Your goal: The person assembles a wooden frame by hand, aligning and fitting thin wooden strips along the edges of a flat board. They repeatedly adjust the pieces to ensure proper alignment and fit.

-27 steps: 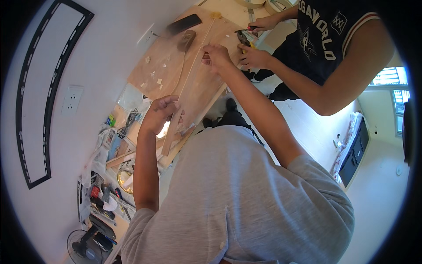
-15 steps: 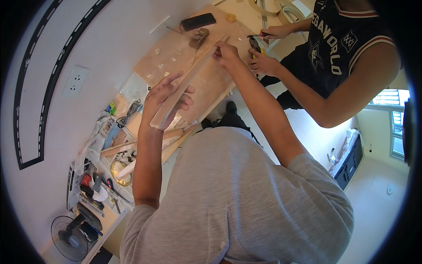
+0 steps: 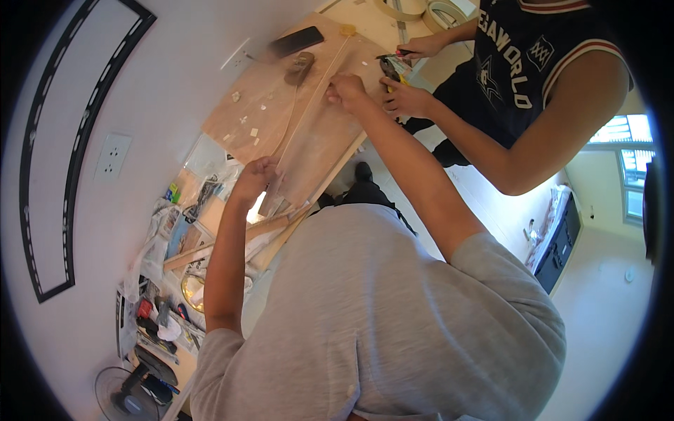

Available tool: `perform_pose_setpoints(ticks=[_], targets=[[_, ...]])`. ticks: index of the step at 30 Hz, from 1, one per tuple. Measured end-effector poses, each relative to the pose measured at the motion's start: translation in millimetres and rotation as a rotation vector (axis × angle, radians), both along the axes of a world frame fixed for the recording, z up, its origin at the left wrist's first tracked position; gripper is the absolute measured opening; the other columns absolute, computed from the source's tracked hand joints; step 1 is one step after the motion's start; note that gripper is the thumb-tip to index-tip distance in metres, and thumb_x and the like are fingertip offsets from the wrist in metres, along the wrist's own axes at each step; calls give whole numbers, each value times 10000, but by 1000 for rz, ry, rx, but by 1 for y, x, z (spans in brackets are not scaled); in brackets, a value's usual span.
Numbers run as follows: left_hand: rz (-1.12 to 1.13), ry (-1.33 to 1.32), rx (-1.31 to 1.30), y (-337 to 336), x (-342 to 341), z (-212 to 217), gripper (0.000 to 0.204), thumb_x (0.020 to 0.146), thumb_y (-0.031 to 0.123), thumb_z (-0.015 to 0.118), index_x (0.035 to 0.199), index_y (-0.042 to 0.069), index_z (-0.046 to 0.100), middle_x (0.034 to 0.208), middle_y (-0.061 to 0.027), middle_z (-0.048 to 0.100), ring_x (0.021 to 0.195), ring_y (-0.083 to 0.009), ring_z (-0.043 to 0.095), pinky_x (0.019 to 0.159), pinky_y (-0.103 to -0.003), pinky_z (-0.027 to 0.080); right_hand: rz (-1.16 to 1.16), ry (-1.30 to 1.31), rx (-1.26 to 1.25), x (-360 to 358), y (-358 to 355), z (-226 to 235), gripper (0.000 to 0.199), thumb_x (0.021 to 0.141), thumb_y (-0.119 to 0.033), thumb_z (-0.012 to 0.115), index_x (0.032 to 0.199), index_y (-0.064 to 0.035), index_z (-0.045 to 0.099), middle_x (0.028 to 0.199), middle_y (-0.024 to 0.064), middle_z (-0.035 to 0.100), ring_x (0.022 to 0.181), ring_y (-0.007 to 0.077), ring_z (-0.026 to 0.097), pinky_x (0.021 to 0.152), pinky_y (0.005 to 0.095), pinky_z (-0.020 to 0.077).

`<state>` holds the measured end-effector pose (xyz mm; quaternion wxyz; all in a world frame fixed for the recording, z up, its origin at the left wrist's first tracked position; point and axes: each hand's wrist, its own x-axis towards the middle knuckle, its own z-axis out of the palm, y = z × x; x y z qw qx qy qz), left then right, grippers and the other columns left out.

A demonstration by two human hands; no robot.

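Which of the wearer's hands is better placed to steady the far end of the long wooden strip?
Probably the right. The right hand already rests on the wooden strip near its far end, beside the co-worker's hand. The left hand grips the strip's near end, well short of it.

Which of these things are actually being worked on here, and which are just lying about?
In use:
- long wooden strip, held by the left hand near one end and the right hand near the other
- plywood board beneath it

Lying about:
- dark phone
- small wood scraps
- cluttered tools
- fan
- tape rolls
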<state>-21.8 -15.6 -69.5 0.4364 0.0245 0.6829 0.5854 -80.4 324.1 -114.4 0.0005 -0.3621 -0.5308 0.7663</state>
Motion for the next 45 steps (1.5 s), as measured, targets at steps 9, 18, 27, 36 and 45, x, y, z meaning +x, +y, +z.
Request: perform_pose_setpoints(ticks=[9, 18, 27, 36, 45], targets=[[-46, 837, -249, 25, -5, -57, 229, 968, 68, 642, 1168, 5, 734, 1001, -185, 742, 880, -276, 701, 812, -386, 545, 145, 27, 984, 19, -13, -36, 315, 844, -138, 675, 1120, 8, 632, 1255, 252, 627, 1134, 413, 621, 951, 470, 510], [13, 1186, -387, 100, -60, -31, 517, 883, 173, 753, 1337, -23, 602, 1271, -274, 575, 1138, -459, 608, 961, -507, 512, 515, 154, 1298, 79, -35, -37, 727, 916, -389, 733, 1530, -88, 485, 1687, 190, 282, 1533, 420, 285, 1186, 570, 322], [-56, 1293, -484, 194, -162, -45, 648, 880, 294, 782, 1402, -1, 538, 1263, -261, 620, 1147, -483, 588, 1014, -521, 475, 556, 133, 1338, 80, -42, -37, 697, 942, -392, 712, 1559, -183, 465, 1714, 116, 263, 1558, 388, 250, 1174, 548, 275], [211, -448, 871, 107, -152, -18, 423, 1053, 291, 540, 1336, -22, 575, 1181, -188, 676, 892, -250, 623, 682, -322, 512, 543, 176, 1331, 79, -41, -37, 617, 971, -388, 664, 1527, -177, 500, 1686, 132, 313, 1536, 383, 291, 1155, 569, 288], [196, 674, -103, 3, -31, -11, 559, 942, 210, 759, 1400, -48, 569, 1145, -162, 673, 1014, -281, 676, 873, -360, 544, 422, 181, 1391, 55, -13, -43, 759, 914, -421, 727, 1525, -51, 472, 1681, 171, 306, 1513, 421, 318, 1123, 626, 333]])
